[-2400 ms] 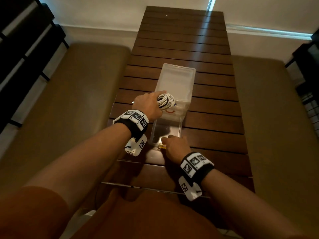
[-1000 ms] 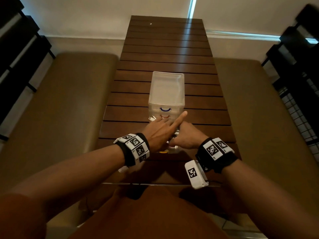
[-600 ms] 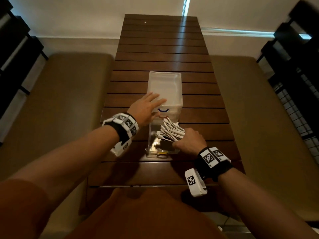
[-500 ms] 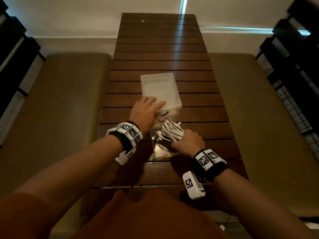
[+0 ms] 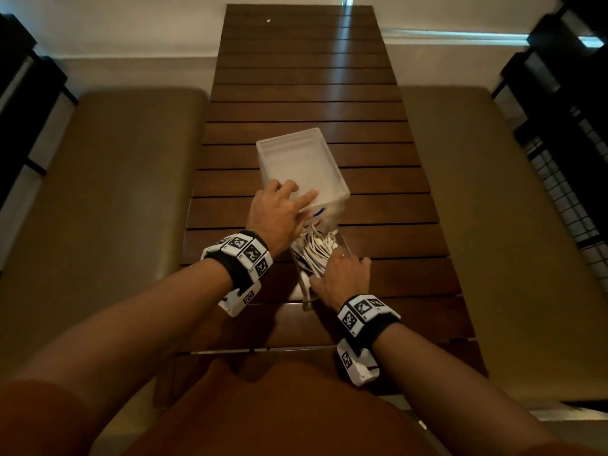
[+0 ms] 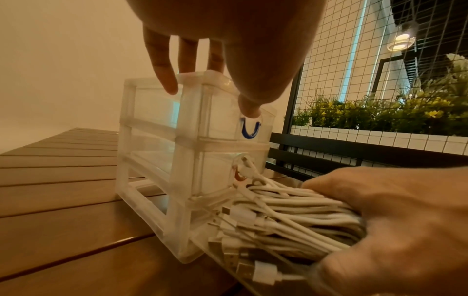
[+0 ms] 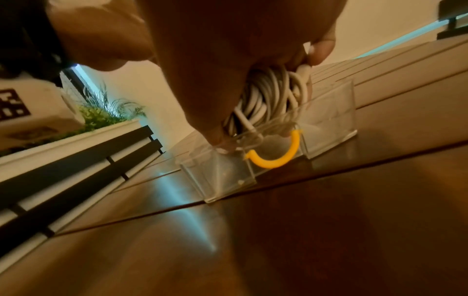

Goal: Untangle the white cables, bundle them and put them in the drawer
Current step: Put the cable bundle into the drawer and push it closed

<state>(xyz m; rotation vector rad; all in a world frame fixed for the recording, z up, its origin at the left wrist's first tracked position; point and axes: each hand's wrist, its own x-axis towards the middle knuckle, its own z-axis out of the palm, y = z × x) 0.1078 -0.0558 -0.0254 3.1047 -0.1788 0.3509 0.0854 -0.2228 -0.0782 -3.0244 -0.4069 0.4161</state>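
A translucent three-drawer unit (image 5: 297, 159) stands mid-table, turned slightly askew. Its clear bottom drawer (image 5: 307, 299), with a yellow handle (image 7: 277, 159), is pulled out toward me. My right hand (image 5: 342, 269) grips the coiled bundle of white cables (image 5: 317, 251) and holds it down inside that drawer; the plug ends fan out toward the unit (image 6: 192, 140). My left hand (image 5: 291, 199) rests on top of the unit with its fingers (image 6: 164, 80) straight and its thumb at the top drawer's front, above the blue handle (image 6: 249, 129).
The slatted wooden table (image 5: 306, 77) runs away from me between two tan padded benches (image 5: 125, 179). Dark slatted chair backs stand at both outer edges. A wire grid screen (image 6: 354, 60) with plants behind it is to the right.
The cable bundle went from my left hand to my right, which has lowered it into the open bottom drawer. My left hand moved onto the unit's top, and the unit has turned a little.
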